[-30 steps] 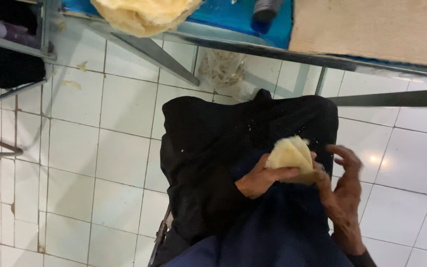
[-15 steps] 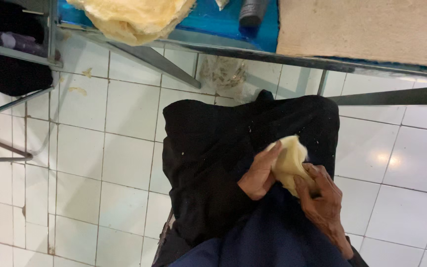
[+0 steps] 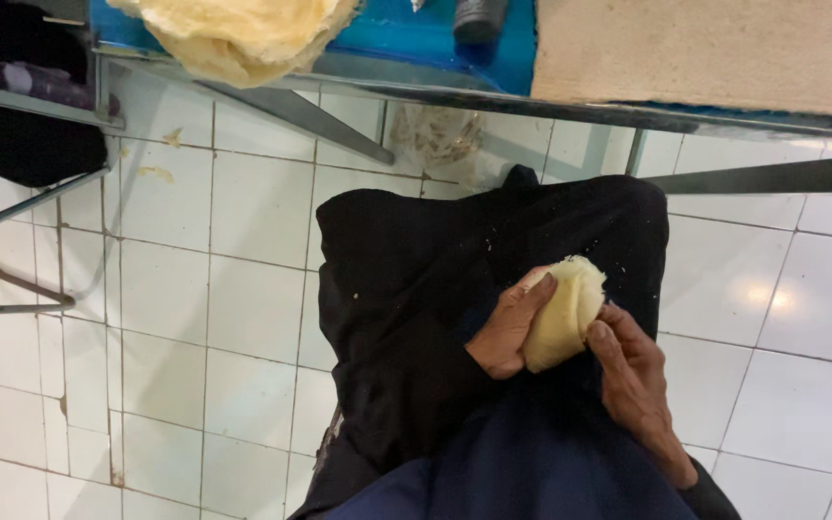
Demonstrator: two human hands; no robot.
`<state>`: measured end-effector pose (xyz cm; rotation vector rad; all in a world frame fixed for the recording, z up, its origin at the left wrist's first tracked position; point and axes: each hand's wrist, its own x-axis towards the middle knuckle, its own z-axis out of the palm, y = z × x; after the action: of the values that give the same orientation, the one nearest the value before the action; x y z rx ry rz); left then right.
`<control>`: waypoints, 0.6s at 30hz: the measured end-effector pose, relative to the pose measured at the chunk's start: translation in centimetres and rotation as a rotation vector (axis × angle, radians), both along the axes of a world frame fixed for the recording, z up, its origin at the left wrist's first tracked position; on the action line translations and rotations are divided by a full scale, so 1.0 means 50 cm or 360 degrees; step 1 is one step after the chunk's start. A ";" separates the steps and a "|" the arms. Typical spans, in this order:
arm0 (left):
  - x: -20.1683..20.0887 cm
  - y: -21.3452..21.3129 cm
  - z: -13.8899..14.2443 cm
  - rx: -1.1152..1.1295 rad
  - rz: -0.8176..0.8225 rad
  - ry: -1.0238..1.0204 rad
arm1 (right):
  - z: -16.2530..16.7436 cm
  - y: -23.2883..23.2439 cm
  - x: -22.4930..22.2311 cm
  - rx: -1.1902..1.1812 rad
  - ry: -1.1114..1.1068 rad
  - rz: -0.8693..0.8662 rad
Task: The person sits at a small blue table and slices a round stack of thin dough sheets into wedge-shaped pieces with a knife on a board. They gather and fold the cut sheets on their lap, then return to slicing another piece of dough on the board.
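So the dough [image 3: 562, 310] has gone from lying flatter and more open across my lap a second ago to a tighter folded lump, which looks like the shaping is coming along. My left hand [image 3: 512, 325] is curled around its near side, fingers pressed on top. My right hand [image 3: 633, 380] sits just below and to the right, fingertips touching the lower edge, half closed. All of it rests over my black apron [image 3: 416, 318], above the white tile floor [image 3: 195, 289].

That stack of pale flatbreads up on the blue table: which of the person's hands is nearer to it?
Left. The left hand holds the dough piece on the side toward the flatbread stack; the right hand grips its other side, lower and farther away.
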<state>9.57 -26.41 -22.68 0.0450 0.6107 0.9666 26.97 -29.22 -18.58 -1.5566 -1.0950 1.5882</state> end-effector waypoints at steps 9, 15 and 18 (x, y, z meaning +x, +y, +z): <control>0.006 -0.014 -0.008 0.0134 -0.0085 0.0036 | 0.042 0.017 -0.033 0.0127 -0.0040 -0.0284; -0.004 -0.005 -0.005 0.0073 -0.0163 0.0354 | 0.045 0.013 -0.023 0.0691 -0.0978 -0.0028; -0.004 -0.005 -0.003 0.0143 -0.0138 0.0475 | 0.035 0.011 -0.015 0.0970 -0.1212 0.0208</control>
<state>9.39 -26.65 -22.84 0.2976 0.8321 0.9094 26.20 -28.68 -16.83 -1.6806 -1.8908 0.5795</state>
